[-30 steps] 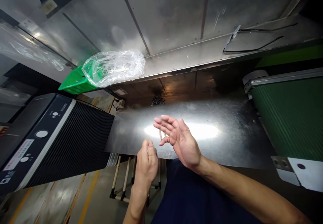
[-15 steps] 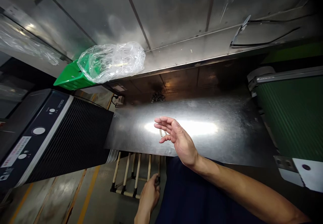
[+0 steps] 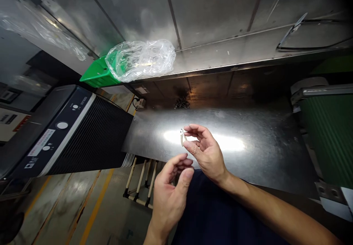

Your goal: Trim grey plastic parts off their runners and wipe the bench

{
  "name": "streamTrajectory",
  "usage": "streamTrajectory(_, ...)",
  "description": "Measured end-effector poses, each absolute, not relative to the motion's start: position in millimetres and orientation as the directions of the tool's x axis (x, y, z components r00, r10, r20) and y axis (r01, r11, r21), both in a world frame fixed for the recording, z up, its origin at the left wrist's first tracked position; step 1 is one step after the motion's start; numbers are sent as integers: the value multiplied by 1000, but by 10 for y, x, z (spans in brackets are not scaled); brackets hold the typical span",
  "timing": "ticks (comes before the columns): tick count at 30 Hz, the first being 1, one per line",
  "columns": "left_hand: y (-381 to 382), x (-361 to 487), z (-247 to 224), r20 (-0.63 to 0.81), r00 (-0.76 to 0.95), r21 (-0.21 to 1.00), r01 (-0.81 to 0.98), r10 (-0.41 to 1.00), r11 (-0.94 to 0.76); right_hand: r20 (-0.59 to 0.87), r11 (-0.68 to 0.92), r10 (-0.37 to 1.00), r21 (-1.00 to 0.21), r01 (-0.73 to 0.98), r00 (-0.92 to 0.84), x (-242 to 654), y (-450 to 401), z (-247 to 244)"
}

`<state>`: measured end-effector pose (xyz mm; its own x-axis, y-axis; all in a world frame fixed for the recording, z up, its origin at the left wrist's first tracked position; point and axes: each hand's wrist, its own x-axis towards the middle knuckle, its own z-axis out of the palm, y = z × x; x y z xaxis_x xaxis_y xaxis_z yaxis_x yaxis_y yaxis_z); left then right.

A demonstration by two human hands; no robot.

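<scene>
My right hand is over the metal table, its fingers curved and its thumb apart from them. Just beyond the fingertips is a small tool with a metal end and two cream legs, perhaps small pliers. It seems to lie on the table, and I see no firm grip on it. Below and to the left, my left hand is half curled with the thumb away from the fingers. Nothing shows in it, though its palm is partly hidden.
A green bin under clear plastic film sits on the shelf above. Small dark pieces lie at the table's back. A black machine stands left, a green conveyor belt right. A pipe rack is below.
My left hand has risen from beside the rack to near my right hand. The right hand has shifted slightly right, its fingers more curled. The view has turned a little left.
</scene>
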<state>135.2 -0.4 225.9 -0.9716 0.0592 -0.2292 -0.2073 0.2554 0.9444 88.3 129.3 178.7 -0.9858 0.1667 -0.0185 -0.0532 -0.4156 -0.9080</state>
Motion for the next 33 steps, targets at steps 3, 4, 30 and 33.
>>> streamTrajectory(3,230,1289,2295,-175,-978,980,-162,113,112,89,-225,235,-964,-143,-968,944,1303,1778)
streamTrajectory(4,295,1271,2271,-162,-982,983,-153,96,98,179,-124,265,-968,-217,-948,960,1310,1768)
streamTrajectory(30,416,1202,1867,-248,-958,935,-276,-145,223,416,211,291,-906,-366,-862,860,1350,1610)
streamTrajectory(33,363,1180,1849,-213,-967,932,-245,-142,268,404,207,278,-911,-356,-872,856,1319,1624)
